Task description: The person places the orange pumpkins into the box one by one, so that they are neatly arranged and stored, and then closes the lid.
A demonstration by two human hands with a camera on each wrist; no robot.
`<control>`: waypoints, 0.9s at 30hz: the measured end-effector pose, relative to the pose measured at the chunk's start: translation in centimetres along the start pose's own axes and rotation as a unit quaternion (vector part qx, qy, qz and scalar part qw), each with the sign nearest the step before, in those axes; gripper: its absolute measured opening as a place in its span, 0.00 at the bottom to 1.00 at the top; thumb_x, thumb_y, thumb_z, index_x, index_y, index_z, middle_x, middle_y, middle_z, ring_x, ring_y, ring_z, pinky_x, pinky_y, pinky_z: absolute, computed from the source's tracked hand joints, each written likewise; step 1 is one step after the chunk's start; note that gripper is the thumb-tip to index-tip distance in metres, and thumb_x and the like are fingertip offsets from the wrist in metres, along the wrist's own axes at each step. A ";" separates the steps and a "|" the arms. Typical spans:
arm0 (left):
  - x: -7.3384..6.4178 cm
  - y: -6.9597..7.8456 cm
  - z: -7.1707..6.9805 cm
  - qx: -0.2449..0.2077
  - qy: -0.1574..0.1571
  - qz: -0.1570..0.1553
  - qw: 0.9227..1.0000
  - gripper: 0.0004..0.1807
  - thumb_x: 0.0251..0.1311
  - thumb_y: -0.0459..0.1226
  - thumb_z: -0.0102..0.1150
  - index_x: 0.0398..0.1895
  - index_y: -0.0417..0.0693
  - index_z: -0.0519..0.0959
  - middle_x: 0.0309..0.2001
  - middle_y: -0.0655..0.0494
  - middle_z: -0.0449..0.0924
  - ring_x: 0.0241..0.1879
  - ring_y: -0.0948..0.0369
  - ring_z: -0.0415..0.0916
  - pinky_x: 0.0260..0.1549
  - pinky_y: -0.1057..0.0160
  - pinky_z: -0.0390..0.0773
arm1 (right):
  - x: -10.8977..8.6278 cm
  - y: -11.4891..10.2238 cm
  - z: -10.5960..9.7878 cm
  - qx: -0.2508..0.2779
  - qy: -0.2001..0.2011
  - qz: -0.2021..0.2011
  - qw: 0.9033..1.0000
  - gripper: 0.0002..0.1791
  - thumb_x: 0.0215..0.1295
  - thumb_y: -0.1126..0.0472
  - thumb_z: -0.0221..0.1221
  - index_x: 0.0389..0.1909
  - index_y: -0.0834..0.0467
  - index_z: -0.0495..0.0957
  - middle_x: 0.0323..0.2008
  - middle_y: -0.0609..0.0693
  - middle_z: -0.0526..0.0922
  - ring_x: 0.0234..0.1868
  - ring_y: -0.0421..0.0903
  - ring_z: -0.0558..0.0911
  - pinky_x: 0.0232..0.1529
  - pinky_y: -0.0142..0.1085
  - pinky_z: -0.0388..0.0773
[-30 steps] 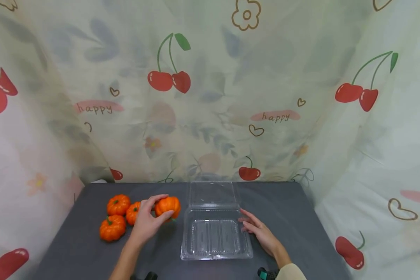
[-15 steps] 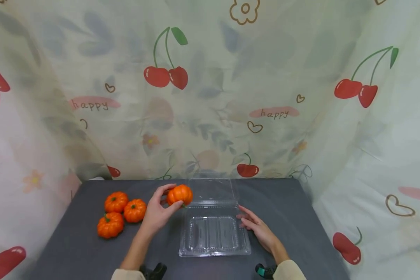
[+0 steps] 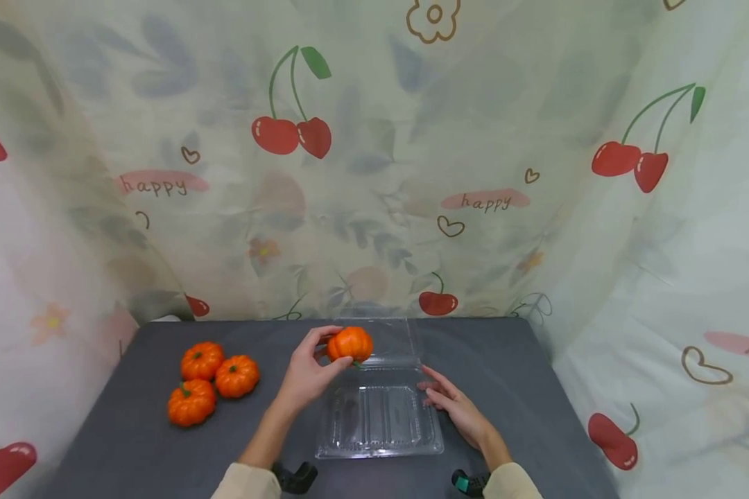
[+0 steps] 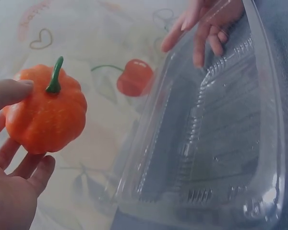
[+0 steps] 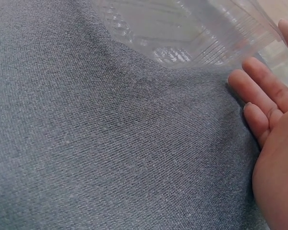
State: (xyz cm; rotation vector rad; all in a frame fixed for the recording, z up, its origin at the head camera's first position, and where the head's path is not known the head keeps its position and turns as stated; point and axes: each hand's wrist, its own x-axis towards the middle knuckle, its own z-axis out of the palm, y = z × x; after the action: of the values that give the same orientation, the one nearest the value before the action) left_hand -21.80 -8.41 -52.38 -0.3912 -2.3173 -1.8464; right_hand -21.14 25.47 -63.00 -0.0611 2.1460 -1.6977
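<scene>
My left hand [image 3: 308, 378] holds a small orange pumpkin [image 3: 351, 344] between thumb and fingers. It is raised over the back left of a clear plastic clamshell box [image 3: 381, 452], near the hinge. In the left wrist view the pumpkin [image 4: 48, 110] shows a green stem pointing up. The box stands with its lid [image 3: 394, 336] folded back, and nothing lies inside the base. At the right side of the box, my right hand [image 3: 465, 414] has loosely bent fingers right at the rim; the right wrist view shows those fingers [image 5: 264, 84] beside the clear wall.
On the left of the dark grey tablecloth [image 3: 499, 360] sit three more orange pumpkins, one at the back [image 3: 202, 360], one in front [image 3: 191, 403] and one to the right [image 3: 237, 376]. A cherry-printed curtain [image 3: 362, 173] closes off the back and both sides.
My left hand has carried the pumpkin rightward and slightly up, from left of the box to above its back left. The right hand has stayed by the box's right side.
</scene>
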 end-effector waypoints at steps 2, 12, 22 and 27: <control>0.2 0.1 0.4 -0.006 -0.007 -0.002 1.000 0.29 0.54 0.34 0.76 0.61 0.50 0.78 0.60 0.50 0.79 0.58 0.52 0.76 0.62 0.46 0.78 | -0.1 0.1 0.1 0.003 0.003 -0.001 1.000 0.32 0.77 0.48 0.54 0.79 0.40 0.58 0.69 0.58 0.75 0.56 0.46 0.81 0.55 0.34 0.73; 0.5 0.0 1.7 0.021 -0.060 -0.014 0.998 0.29 0.53 0.37 0.77 0.59 0.53 0.78 0.59 0.53 0.80 0.59 0.52 0.78 0.60 0.49 0.80 | 0.0 0.0 0.2 0.006 0.004 -0.008 1.000 0.32 0.77 0.48 0.54 0.79 0.41 0.59 0.69 0.59 0.75 0.56 0.47 0.81 0.56 0.36 0.73; -0.4 -0.6 2.6 0.037 -0.086 -0.032 0.995 0.28 0.50 0.37 0.79 0.56 0.55 0.79 0.56 0.54 0.81 0.56 0.53 0.80 0.58 0.51 0.82 | 0.0 0.0 0.4 0.003 0.008 -0.009 1.000 0.32 0.78 0.48 0.53 0.79 0.41 0.58 0.69 0.59 0.75 0.56 0.48 0.82 0.58 0.36 0.74; -1.1 -0.7 3.2 0.043 -0.110 -0.037 0.992 0.28 0.52 0.37 0.78 0.57 0.57 0.78 0.57 0.55 0.80 0.57 0.54 0.80 0.58 0.52 0.82 | -0.1 0.1 0.3 0.004 0.009 -0.002 1.000 0.33 0.77 0.47 0.54 0.79 0.41 0.58 0.69 0.58 0.75 0.56 0.49 0.82 0.57 0.35 0.73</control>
State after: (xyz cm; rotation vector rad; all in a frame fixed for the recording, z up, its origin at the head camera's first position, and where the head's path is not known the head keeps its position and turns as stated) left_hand -20.79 -5.60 -54.06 -0.5301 -2.5792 -1.8089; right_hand -20.91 25.22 -63.12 -0.0495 2.1527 -1.7156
